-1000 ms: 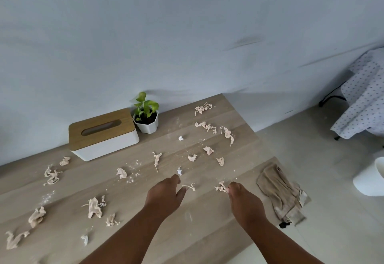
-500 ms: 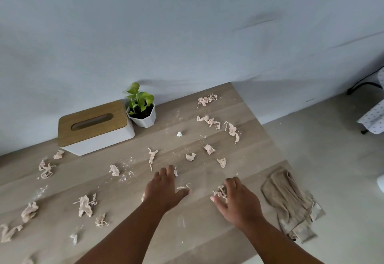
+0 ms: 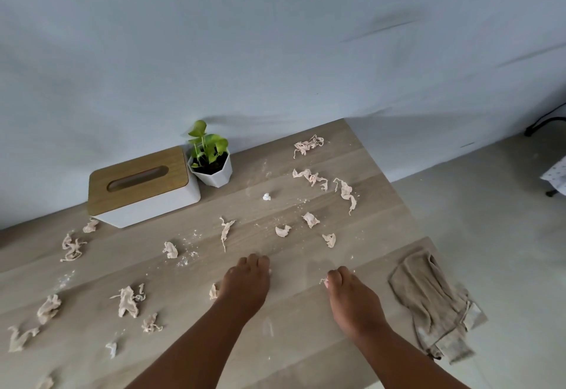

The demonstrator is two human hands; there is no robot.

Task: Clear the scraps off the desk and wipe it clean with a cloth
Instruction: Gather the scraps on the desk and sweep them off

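Both hands (image 3: pixel 245 284) now clutch scraps (image 3: pixel 213 291).

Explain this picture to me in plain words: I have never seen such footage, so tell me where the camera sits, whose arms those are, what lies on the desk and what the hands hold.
There is no machine here. A person wears one wide-angle camera on the head, looking forward and down, so the two bare arms coming from the bottom edge are their own. The wooden desk stands against a pale wall and is littered with beige scraps and white crumbs. At the back stand a tissue box with a wooden lid and a small potted plant. A crumpled beige cloth lies at the desk's right edge, untouched. The left hand rests knuckles-up on the desk with a scrap showing at its side; whether it grips that scrap is hidden. The right hand has its fingers curled round a small scrap at the fingertips.
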